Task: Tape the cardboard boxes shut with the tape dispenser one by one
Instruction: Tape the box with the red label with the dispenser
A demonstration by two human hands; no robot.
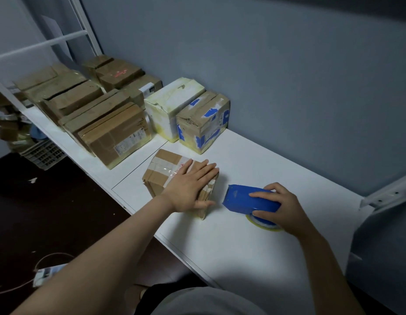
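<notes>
Gripping dispenser [243, 200], right hand [281, 205]; left hand [190, 187] atop box [161, 170].

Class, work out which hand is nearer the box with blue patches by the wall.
Left. The left hand rests flat on the small box in front of the blue-patched box; the right hand grips the tape dispenser, farther right.

Left hand [190, 189] flat on small taped box [161, 172]; right hand [282, 206] grips blue tape dispenser [249, 198] on white table [254, 246].

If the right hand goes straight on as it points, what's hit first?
Probably the small box under the left hand; the tape dispenser in the right hand leads, toothed end first.
</notes>
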